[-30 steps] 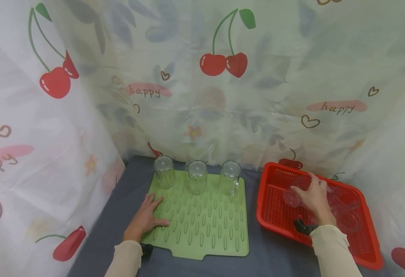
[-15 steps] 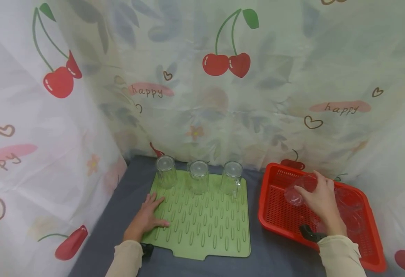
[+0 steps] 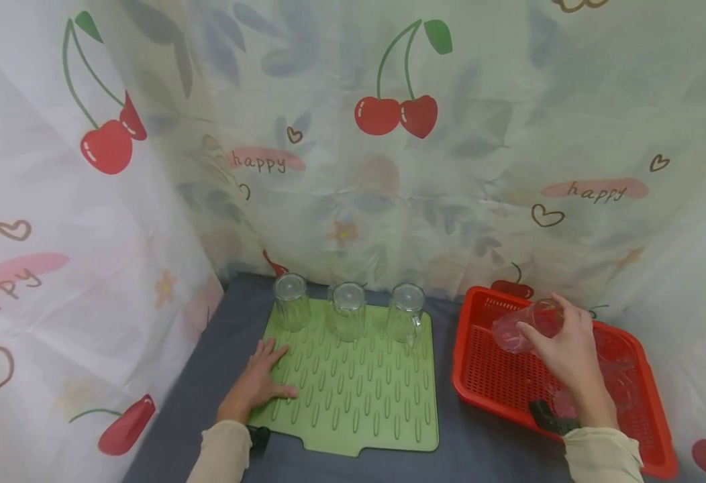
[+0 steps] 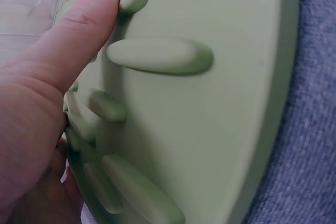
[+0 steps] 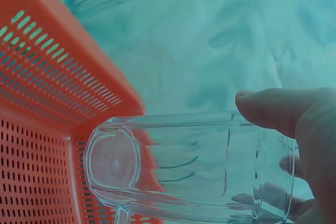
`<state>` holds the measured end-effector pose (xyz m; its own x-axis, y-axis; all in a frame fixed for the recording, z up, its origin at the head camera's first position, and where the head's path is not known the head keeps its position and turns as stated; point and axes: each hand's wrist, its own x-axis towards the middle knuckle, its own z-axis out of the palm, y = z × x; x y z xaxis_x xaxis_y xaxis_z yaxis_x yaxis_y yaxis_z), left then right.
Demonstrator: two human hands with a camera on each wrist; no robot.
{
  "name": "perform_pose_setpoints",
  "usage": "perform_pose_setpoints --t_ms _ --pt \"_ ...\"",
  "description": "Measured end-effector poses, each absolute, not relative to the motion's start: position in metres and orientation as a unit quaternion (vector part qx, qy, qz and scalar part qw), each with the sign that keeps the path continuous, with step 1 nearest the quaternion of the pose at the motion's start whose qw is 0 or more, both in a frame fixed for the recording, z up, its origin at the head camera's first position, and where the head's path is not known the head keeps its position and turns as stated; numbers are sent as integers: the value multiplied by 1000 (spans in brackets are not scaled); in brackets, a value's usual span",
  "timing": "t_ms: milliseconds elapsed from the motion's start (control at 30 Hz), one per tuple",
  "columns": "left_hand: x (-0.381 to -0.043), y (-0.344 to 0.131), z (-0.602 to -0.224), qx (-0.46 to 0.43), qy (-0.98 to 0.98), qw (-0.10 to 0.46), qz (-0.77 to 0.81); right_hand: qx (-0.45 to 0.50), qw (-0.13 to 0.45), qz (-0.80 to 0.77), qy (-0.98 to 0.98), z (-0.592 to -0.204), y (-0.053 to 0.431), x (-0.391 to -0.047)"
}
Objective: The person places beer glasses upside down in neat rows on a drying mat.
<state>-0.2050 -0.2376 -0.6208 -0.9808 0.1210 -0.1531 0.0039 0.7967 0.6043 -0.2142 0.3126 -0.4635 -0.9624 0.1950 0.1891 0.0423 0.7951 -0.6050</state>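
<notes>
Clear glass mug (image 3: 510,334) is at four o'clock in the head view, over the ten o'clock part of a red basket (image 3: 461,339). Right hand (image 3: 570,345) grasps it near the rim, thumb on the wall; the mug lies tilted well over, base pointing to about eight o'clock (whether it touches the basket, I can't tell). More clear glassware (image 3: 621,376) sits at the basket's three o'clock, partly hidden by the arm.

Left hand (image 3: 259,382) grasps nothing: its spread fingers rest on the nine o'clock side of a green ridged mat (image 3: 353,389), at six o'clock in the head view. Along the mat's twelve o'clock edge stand three upturned glass mugs (image 3: 348,314). Grey cloth (image 3: 480,446) lies beneath mat and basket; a cherry-patterned curtain (image 3: 341,188) hangs at twelve o'clock.
</notes>
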Motion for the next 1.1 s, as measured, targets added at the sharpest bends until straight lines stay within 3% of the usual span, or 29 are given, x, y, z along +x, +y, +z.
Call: perform_pose_setpoints --t_ms 233,567,767,1100 --pt "-205 -238 -622 33 943 91 317 -44 137 350 -926 -448 303 -200" --pt "-205 -239 -623 27 942 90 322 -82 118 436 -888 -446 285 -196" --pt "-206 -237 -623 25 941 92 326 -101 74 470 -874 -449 278 -196" --pt "-208 -237 -627 23 939 91 331 -71 65 532 -841 -455 262 -198"
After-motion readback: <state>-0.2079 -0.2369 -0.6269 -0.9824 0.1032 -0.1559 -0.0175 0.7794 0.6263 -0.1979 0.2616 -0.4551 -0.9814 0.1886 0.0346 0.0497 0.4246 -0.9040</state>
